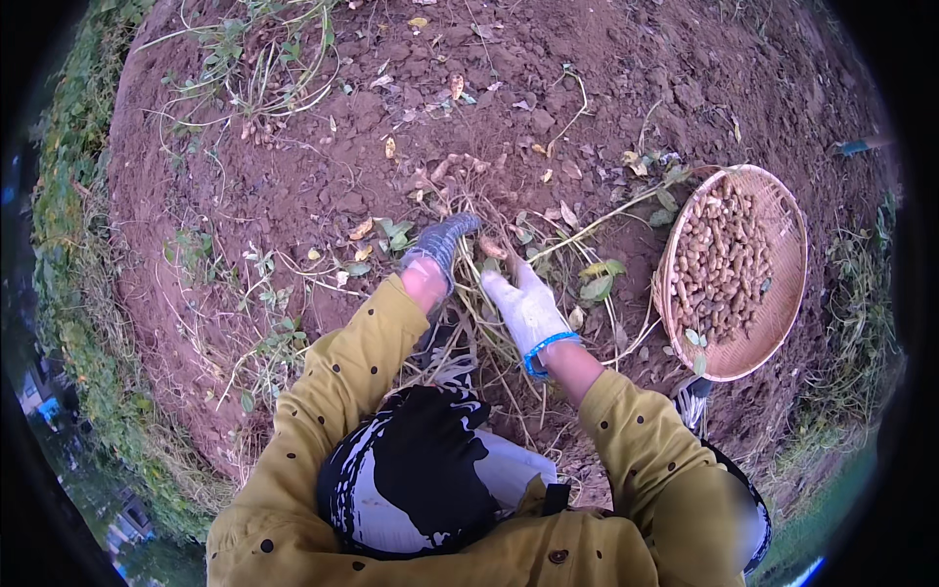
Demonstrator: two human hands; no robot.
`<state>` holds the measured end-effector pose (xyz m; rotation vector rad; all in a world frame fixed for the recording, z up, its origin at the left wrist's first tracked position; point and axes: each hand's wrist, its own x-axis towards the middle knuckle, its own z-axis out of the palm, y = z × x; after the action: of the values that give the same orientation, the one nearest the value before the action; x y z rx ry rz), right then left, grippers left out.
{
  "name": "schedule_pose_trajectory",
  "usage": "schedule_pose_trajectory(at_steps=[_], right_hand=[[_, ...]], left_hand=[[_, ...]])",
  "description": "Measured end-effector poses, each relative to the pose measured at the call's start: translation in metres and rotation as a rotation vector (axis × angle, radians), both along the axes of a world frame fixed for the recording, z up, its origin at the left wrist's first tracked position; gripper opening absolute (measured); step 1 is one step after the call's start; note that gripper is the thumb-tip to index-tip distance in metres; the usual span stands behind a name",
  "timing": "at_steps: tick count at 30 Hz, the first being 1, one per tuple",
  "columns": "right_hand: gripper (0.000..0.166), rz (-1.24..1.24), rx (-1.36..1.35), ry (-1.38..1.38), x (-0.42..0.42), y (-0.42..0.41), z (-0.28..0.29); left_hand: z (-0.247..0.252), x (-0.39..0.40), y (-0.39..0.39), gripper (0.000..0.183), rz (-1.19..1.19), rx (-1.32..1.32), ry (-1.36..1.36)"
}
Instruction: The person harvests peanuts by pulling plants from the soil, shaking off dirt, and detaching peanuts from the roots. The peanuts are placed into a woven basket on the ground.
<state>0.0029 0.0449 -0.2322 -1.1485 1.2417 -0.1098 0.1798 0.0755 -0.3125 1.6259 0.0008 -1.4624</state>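
My left hand point(440, 247), in a grey knit glove, is closed around the stems of an uprooted peanut plant point(469, 275) in front of my knees. The plant's roots with soil-covered peanut pods point(458, 167) point away from me. My right hand point(530, 304), in a white glove with a blue cuff, is beside the same stems, thumb and forefinger close to a single peanut pod point(492, 247). Whether those fingers grip anything is hard to make out. To the right, a round woven bamboo basket point(788, 293) rests tilted on the soil, partly filled with peanuts point(722, 257).
Another pulled peanut plant point(268, 81) with pods lies at the far left. Wilted vines point(275, 337) spread left of my arm. A long stem point(609, 219) reaches to the basket's rim. A handle-like object point(862, 145) shows at the far right. Green growth point(81, 293) borders the soil.
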Motion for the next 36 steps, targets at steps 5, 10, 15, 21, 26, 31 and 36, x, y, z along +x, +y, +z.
schedule_pose_trajectory(at_steps=[5,10,15,21,26,31,36], right_hand=[[0.055,0.228,-0.224,0.064,-0.010,0.006,0.028],[0.067,0.353,-0.316,0.057,-0.011,0.007,0.052],[0.066,0.144,-0.423,0.024,-0.023,0.016,0.092],[0.070,-0.080,-0.406,-0.005,-0.054,0.044,0.141],[0.053,0.021,-0.025,-0.109,-0.088,0.062,0.158],[0.042,0.375,-0.891,0.298,-0.119,0.068,0.235],[0.024,-0.116,-1.100,-0.064,-0.147,0.064,0.344]], left_hand=[[0.028,-0.015,-0.010,0.033,-0.214,-0.075,0.139],[0.043,-0.006,0.000,0.025,-0.721,-0.357,-0.489],[0.061,0.009,0.008,0.017,-0.325,-0.347,-0.060],[0.157,0.006,-0.006,0.009,0.150,-0.316,0.282],[0.215,0.012,-0.004,0.008,-0.241,-0.625,-0.115],[0.310,-0.022,-0.009,0.018,-0.252,-0.570,-0.145],[0.388,-0.076,-0.004,0.026,-0.453,-0.902,-0.453]])
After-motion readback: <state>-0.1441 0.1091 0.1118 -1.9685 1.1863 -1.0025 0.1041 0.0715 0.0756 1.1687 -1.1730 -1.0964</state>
